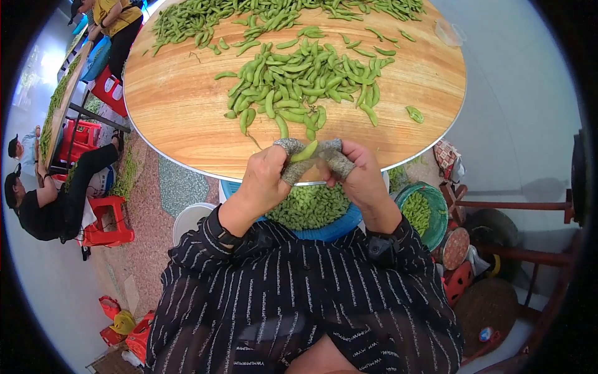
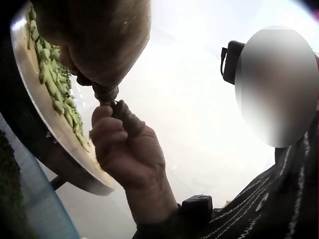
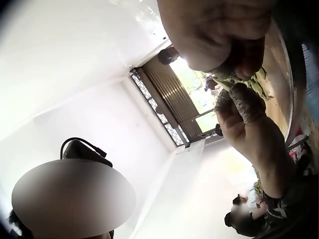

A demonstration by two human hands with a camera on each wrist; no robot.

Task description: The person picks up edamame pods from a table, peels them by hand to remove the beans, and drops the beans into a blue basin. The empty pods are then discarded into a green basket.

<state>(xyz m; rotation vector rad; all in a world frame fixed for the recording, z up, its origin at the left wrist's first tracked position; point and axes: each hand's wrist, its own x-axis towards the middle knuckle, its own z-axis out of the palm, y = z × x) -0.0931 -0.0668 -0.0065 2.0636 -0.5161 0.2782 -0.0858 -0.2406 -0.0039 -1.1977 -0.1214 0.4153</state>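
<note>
A green soybean pod [image 1: 305, 151] is pinched between the thumb and index finger of my left hand [image 1: 265, 173], both wrapped in grey cloth. My right hand [image 1: 364, 177], its thumb and index finger wrapped too, meets it at the table's near edge. In the right wrist view the pod [image 3: 223, 83] points up from the left fingertips to the right fingers. The right fingers are bent; I cannot tell whether they grip the pod's end. A heap of pods [image 1: 293, 81] lies just beyond on the round wooden table [image 1: 180, 106]. Below my hands, shelled beans [image 1: 308, 209] fill a blue basin [image 1: 333, 232].
More pods [image 1: 205, 19] are piled at the table's far side. A green basket [image 1: 440, 224] with pods stands at the right, a white bucket [image 1: 190, 218] at the left. Red stools [image 1: 109, 221] and people at another table [image 1: 56, 124] appear farther left.
</note>
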